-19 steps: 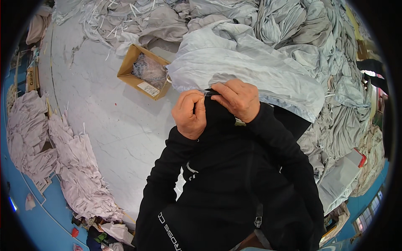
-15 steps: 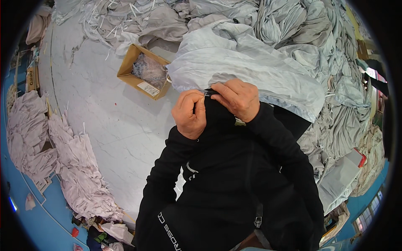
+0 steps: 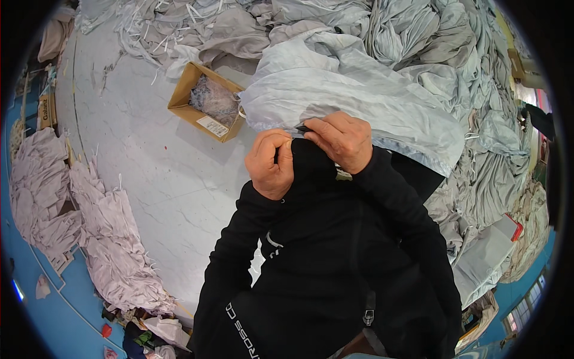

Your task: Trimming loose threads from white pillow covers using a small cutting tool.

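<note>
L hand (image 3: pixel 269 164) + R hand (image 3: pixel 341 142) working close together, small black piece (image 3: pixel 304 128) sitting btwn fingertips.
R hand is gripping the piece w/ thumb + fingers; L hand is curling closed, thumb against forefinger, can't tell if anything's in it. Piece is lying just R of L fingertips, touching R ones, so R hand is nearer; long axis running approx L-R, one end pointing toward L hand. Pale blue cloth (image 3: pixel 353 90) is spreading just beyond both; cardboard box (image 3: pixel 191 115) is standing open on tabletop (image 3: pixel 179 173), far-L of hands.
</note>
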Action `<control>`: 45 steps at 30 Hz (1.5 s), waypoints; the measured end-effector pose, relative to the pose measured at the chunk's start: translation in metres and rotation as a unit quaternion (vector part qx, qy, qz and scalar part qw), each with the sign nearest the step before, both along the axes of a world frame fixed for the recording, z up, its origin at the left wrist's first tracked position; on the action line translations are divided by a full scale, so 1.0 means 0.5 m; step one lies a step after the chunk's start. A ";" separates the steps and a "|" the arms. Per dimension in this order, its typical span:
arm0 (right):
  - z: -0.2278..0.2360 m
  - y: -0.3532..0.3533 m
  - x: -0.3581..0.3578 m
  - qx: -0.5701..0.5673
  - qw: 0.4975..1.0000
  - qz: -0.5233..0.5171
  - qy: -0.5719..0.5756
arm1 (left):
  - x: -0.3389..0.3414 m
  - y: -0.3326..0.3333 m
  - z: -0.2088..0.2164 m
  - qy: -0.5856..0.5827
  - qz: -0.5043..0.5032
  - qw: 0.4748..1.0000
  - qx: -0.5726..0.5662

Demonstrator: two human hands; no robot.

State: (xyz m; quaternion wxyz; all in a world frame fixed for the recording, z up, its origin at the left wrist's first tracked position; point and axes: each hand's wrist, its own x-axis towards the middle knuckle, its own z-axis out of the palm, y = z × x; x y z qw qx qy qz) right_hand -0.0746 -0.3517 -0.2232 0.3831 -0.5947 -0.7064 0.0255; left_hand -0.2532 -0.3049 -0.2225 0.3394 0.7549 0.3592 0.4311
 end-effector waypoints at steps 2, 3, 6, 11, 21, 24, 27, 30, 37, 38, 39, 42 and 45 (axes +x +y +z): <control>0.004 -0.004 0.003 -0.023 1.000 -0.002 0.020 | -0.003 0.001 0.000 -0.001 0.005 1.000 -0.007; 0.006 -0.004 0.004 -0.023 1.000 -0.002 0.020 | -0.005 0.001 -0.001 -0.002 0.015 1.000 -0.014; 0.008 -0.003 0.004 -0.033 0.999 -0.002 0.030 | -0.012 0.005 0.003 -0.012 0.035 0.999 -0.037; 0.007 0.002 -0.001 -0.037 0.999 0.014 0.020 | -0.020 0.010 -0.010 -0.032 0.050 0.994 -0.090; -0.001 0.012 -0.016 -0.023 0.999 0.013 -0.021 | -0.007 0.004 0.005 -0.037 0.025 0.996 -0.071; -0.001 0.014 -0.018 -0.016 0.999 0.011 -0.027 | -0.009 0.004 0.003 -0.037 0.020 0.997 -0.072; -0.005 0.016 -0.018 -0.014 0.999 0.012 -0.033 | -0.007 0.004 0.000 -0.044 0.014 0.997 -0.069; -0.008 0.017 -0.018 -0.017 0.999 0.015 -0.033 | -0.006 0.003 -0.001 -0.048 0.014 0.996 -0.071; -0.003 0.018 -0.018 -0.016 1.000 0.002 -0.011 | -0.011 0.005 0.005 -0.043 0.016 0.996 -0.073; -0.002 0.018 -0.017 -0.007 1.000 -0.003 0.010 | -0.018 0.010 0.005 -0.042 0.017 0.996 -0.072; 0.000 0.017 -0.014 -0.007 1.000 -0.003 0.010 | -0.032 0.020 0.003 -0.031 0.041 0.997 -0.065; 0.004 0.010 0.001 -0.016 0.999 -0.011 0.046 | -0.093 0.064 -0.009 -0.063 0.131 0.984 -0.103; -0.001 0.007 0.006 -0.003 0.997 -0.017 0.081 | -0.163 0.131 -0.030 0.001 0.226 0.971 -0.073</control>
